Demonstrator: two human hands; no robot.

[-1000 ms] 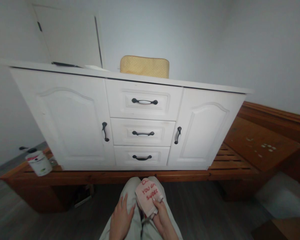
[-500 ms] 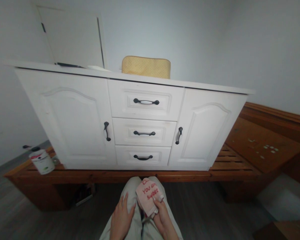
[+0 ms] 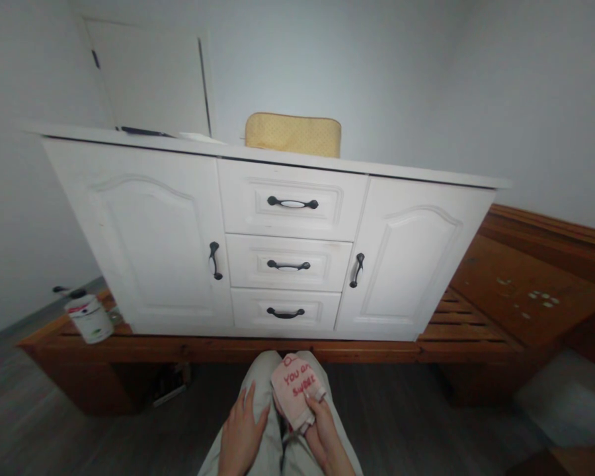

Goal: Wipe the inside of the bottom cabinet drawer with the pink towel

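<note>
Left hand (image 3: 241, 436) lies flat, fingers spread and released, on the left thigh, holding nothing. Just to its right, the pink cloth (image 3: 296, 390) with red lettering rests on the right knee. Right hand (image 3: 324, 433) pinches the cloth's lower edge, thumb on top. White cabinet (image 3: 143, 225) stands ahead.

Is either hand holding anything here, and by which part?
The right hand holds a pink cloth with red lettering by its lower end, thumb on its face. The left hand lies flat on the lap, holding nothing.
</note>
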